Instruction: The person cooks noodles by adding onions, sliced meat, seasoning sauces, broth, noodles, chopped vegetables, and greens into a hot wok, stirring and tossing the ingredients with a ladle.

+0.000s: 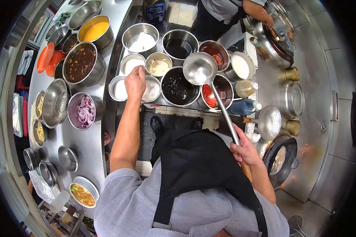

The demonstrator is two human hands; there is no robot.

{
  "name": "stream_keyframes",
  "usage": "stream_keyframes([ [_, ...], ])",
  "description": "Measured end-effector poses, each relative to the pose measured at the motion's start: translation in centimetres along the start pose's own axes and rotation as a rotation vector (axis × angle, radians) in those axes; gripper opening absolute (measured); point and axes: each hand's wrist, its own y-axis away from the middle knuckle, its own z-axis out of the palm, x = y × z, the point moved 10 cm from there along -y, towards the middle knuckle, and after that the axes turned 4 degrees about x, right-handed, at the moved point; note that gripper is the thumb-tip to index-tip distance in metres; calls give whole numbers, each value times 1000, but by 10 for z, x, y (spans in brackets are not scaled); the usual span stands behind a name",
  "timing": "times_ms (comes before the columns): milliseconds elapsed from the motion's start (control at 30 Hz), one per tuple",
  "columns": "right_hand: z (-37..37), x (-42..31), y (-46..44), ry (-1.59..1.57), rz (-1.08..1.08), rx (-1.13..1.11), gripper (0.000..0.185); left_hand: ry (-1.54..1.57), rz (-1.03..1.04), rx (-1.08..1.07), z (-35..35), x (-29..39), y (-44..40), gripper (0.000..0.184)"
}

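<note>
My right hand (pixel 245 148) is wrapped round the handle of a long steel ladle (pixel 199 69). The ladle's bowl hangs over the pots, between a pot of dark liquid (pixel 178 87) and a pot with red contents (pixel 210 96). My left hand (pixel 135 83) is closed, fingertips pinched together, just above the near rim of a small tin of white powder (pixel 131 65). Whatever the fingers hold, if anything, is hidden. Beside that hand stand another tin of white powder (pixel 118 87), a tin of pale paste (pixel 158 65) and a tin with a greyish-white bottom layer (pixel 150 89).
To the right, a wok (pixel 280 161) with food sits over flame near a perforated skimmer (pixel 269 122) and two bottles (pixel 245 106). On the left counter are sliced purple onions (pixel 86 111) and a dark sauce pot (pixel 81 63). A co-worker's hand (pixel 268 20) works at the far stove.
</note>
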Motion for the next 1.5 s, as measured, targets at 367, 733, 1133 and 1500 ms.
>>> stream_keyframes([
  [367, 8, -2, -1, 46, 36, -13, 80, -21, 21, -1, 17, 11, 21, 30],
  [733, 5, 3, -1, 0, 6, 7, 80, -10, 17, 48, 32, 7, 2, 29],
  [1133, 5, -6, 3, -28, -28, 34, 82, 360, -317, -61, 56, -52, 8, 34],
  [1500, 7, -12, -5, 12, -14, -7, 80, 769, -548, 31, -3, -47, 16, 29],
])
